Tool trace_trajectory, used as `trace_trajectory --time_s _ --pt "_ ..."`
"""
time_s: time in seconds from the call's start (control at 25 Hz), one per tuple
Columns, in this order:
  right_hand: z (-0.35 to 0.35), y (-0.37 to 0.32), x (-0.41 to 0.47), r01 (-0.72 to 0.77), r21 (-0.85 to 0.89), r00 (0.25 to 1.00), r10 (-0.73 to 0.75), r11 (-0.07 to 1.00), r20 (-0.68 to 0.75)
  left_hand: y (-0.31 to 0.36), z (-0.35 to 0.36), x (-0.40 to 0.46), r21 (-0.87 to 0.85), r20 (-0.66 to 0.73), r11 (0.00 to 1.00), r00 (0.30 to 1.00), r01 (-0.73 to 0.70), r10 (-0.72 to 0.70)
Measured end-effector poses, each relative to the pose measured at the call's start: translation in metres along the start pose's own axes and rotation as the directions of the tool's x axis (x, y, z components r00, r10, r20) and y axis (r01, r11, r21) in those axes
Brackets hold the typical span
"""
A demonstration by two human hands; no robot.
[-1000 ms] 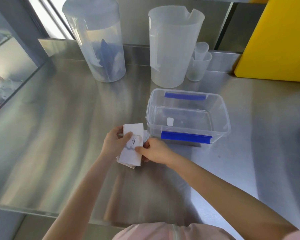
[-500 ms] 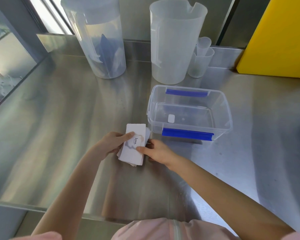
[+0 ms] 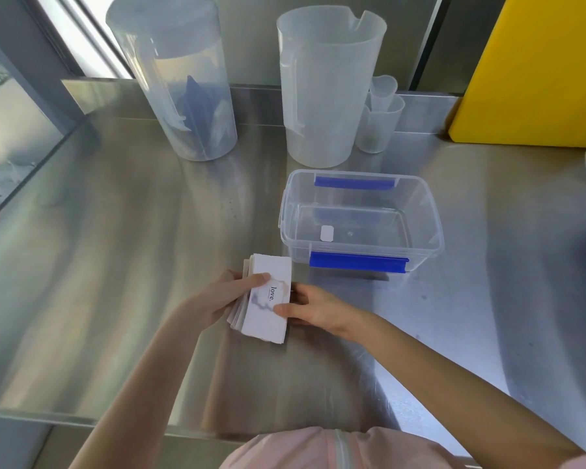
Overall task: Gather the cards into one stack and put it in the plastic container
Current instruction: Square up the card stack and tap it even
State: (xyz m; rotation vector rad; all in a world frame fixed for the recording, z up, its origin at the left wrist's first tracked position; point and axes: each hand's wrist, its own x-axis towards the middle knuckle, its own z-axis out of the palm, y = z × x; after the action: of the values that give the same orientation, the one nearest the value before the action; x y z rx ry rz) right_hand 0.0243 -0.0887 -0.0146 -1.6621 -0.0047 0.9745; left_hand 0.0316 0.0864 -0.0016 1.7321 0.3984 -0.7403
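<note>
A stack of white cards (image 3: 268, 299), its top card printed with the word "love.", sits between my two hands just above the steel counter. My left hand (image 3: 217, 299) grips the stack's left edge with the thumb lying across the top card. My right hand (image 3: 313, 308) holds the right edge, thumb on top near the lower part. The cards fan slightly on the left side. A clear plastic container (image 3: 433, 211) with blue clips stands open to the right of the stack, holding only a small white label on its floor.
Two tall translucent pitchers (image 3: 180, 82) (image 3: 325, 86) and small nested measuring cups (image 3: 379, 120) stand at the back. A yellow board (image 3: 538, 69) leans at the back right. The counter's front edge (image 3: 82, 418) runs close to my body.
The cards have squared up into a tighter stack and my left thumb has slid onto the top card. Both hands keep their hold beside the container.
</note>
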Motion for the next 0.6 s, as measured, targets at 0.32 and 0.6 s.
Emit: trace_trajectory --time_s 0.32,0.6 --pt "0.006 0.02 -0.017 0.072 0.133 0.994 -0.06 0.989 -0.093 -0.025 0.04 -0.028 -0.428 -0.07 0.895 0.992 -0.127 0.107" --pt "-0.01 0.021 -0.04 0.064 0.028 0.989 -0.059 0.998 -0.138 -0.038 0.07 -0.021 -0.526 0.01 0.832 0.977 -0.176 0.212"
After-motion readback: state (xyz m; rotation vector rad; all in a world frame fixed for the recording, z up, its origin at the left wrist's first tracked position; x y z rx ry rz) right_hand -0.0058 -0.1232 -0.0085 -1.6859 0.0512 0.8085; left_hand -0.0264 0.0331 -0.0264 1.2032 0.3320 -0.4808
